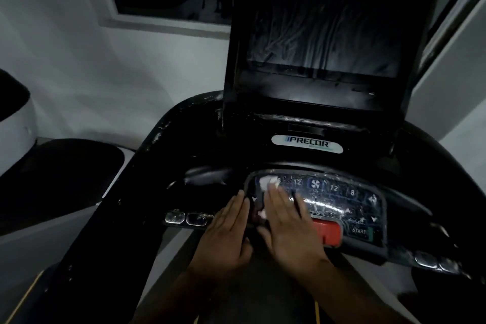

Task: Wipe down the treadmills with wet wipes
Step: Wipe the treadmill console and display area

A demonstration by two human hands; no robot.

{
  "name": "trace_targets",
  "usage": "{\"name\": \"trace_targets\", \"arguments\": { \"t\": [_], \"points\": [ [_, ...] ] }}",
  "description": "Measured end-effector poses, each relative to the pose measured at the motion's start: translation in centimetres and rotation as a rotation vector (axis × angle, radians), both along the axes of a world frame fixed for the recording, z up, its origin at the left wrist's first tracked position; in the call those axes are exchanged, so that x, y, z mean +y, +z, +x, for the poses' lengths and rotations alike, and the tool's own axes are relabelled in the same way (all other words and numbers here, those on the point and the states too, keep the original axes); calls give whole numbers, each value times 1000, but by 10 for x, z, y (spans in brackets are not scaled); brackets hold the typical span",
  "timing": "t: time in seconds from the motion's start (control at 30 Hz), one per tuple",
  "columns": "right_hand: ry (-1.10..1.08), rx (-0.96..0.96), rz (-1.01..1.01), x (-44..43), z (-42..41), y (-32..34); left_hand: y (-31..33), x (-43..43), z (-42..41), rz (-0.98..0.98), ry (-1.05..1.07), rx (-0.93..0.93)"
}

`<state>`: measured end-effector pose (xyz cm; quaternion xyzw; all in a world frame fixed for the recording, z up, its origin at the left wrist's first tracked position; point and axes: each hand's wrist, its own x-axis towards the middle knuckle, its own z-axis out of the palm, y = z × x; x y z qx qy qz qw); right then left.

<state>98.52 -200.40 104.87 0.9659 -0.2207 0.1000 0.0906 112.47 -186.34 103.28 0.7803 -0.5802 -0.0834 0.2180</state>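
- Far left: a second machine (15, 118) with a white body and black top is cut off by the frame edge; its type cannot be told; a black oval pad (63, 166) lies below it, partly cut off.
- Upper left: a white wall (79, 73) carries a white-framed dark panel (168, 0); its content is too dim to read.
- Left hand (226, 234): fingers extended flat and held close together, holding nothing; it rests palm down on the left rim of the keypad; its wrist is lost in shadow.
- Wet wipe (268, 183): white, crumpled, pressed on the left end of the keypad; mostly hidden under the right fingers; a second white scrap (263, 213) shows between the hands.
- Right hand (286, 226): fingers extended flat, narrowly spread, pinning the wipe to the surface; it covers the left part of the red stop bar (328, 233).
- Keypad (339, 200): glossy, wet with droplets; legible marks are "12", a fan icon, "12", "8" and arrows; other labels are blurred; the START key (359, 231) sits right of the red bar.
- Treadmill console (184, 155): black, curved, spotted with moisture; a PRECOR badge (307, 143) sits above the keypad; metal grip sensors (185, 218) lie left of the hands, a further pair (434, 262) at right.
- Screen (323, 31): dark, streaked; top edge cut off.
- Right: a pale wall (455, 87); the room is dim.
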Motion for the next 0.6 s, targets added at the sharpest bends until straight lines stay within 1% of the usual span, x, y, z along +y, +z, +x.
{"name": "trace_targets", "arguments": {
  "t": [0.03,0.07,0.13,0.2,0.23,0.27,0.3,0.37,0.4,0.47,0.53,0.6],
  "points": [
    [-64,-19,31,-2,12,7,2,-1,5,6,1,-4],
    [-81,-35,52,1,23,8,5,-2,11,15,-9,-10],
    [5,-26,23,16,28,-8,11,-2,24,51,-23,-29],
    [126,40,-43,28,15,-22,12,1,33,91,-27,-44],
    [137,42,-77,24,11,-21,12,2,37,104,-41,-52],
    [88,27,-95,16,13,-16,13,1,39,117,-61,-66],
    [-15,1,-80,8,20,-6,14,0,41,130,-82,-79],
    [-210,-85,5,-5,46,14,17,-6,43,132,-96,-83],
    [-222,-106,22,-4,56,16,19,-9,44,125,-97,-84],
    [-104,-74,-9,11,58,1,20,-10,47,114,-109,-74],
    [20,-23,-62,30,39,-18,15,-10,52,109,-129,-70],
    [43,-26,-67,24,23,-15,10,-10,56,85,-152,-72]
  ]
}}
